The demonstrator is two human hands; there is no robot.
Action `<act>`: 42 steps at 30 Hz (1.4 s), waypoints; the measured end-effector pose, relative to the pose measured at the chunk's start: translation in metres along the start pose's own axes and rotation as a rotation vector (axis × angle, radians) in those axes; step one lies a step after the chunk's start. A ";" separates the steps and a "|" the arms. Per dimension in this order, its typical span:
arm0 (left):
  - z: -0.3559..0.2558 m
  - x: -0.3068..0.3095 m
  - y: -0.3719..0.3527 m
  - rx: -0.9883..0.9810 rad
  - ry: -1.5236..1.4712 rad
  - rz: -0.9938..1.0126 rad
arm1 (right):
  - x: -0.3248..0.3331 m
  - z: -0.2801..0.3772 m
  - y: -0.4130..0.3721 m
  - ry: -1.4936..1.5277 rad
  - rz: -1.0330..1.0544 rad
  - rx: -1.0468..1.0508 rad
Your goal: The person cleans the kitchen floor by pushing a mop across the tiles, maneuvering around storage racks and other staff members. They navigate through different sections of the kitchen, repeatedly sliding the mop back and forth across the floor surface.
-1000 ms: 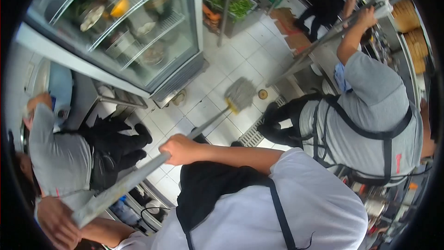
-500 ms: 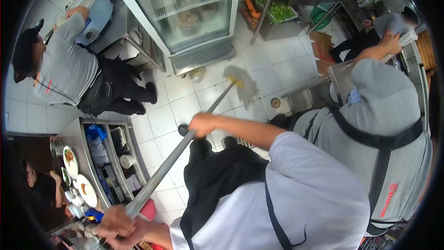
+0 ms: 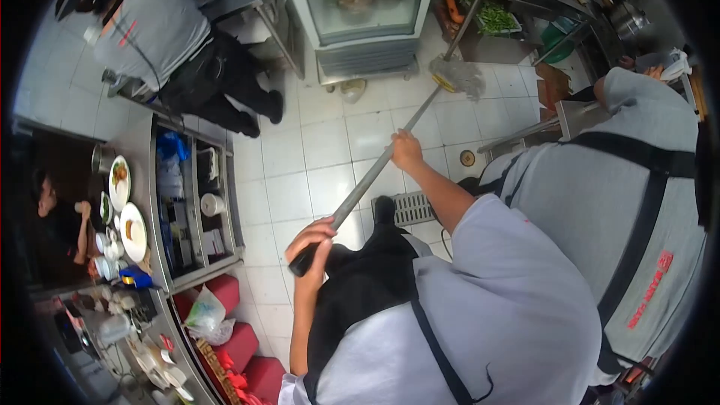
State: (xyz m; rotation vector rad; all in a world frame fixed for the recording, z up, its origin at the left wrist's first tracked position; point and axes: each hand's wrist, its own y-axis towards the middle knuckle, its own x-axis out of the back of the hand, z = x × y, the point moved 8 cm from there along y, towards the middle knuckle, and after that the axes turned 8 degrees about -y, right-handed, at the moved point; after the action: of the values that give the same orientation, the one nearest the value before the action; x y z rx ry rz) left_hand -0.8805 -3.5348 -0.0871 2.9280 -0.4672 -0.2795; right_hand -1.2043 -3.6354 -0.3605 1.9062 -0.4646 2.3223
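A mop (image 3: pixel 371 176) with a long grey pole slants from lower left to upper right across the tiled floor. Near its black-capped upper end, my left hand (image 3: pixel 311 244) is closed around the pole. Farther down, my right hand (image 3: pixel 407 151) grips the same pole with the arm stretched forward. The mop's grey strands (image 3: pixel 466 79), held in a yellow clamp, lie spread on the tiles by the leg of a steel table, to the right of the glass-door fridge.
The fridge (image 3: pixel 367 49) stands ahead, a steel table with greens (image 3: pixel 499 21) beneath it to its right. One co-worker (image 3: pixel 161 37) stands at left, another (image 3: pixel 600 202) close on my right. A steel counter (image 3: pixel 161 202) holds plates. Floor drains (image 3: pixel 412 208) and red stools (image 3: pixel 240 341) are nearby.
The mop head has moved right and farther forward, toward the steel table. My right hand has reached forward, and my left hand has come in from the lower left toward my body.
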 end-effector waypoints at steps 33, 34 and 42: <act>-0.146 0.081 -0.256 -0.426 -0.217 -0.978 | -0.062 0.233 -0.167 0.177 0.324 1.148; -0.143 0.078 -0.273 -0.414 -0.227 -1.046 | -0.074 0.232 -0.175 0.157 0.384 1.179; -0.343 0.019 -0.436 -0.539 0.298 -1.583 | -0.015 0.328 -0.418 0.376 1.019 1.729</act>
State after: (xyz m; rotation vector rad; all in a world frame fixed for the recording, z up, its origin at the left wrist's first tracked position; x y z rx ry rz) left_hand -0.6648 -3.0874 0.1599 2.0480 1.6825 -0.0745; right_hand -0.7807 -3.3341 -0.2488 1.2426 1.4754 4.3596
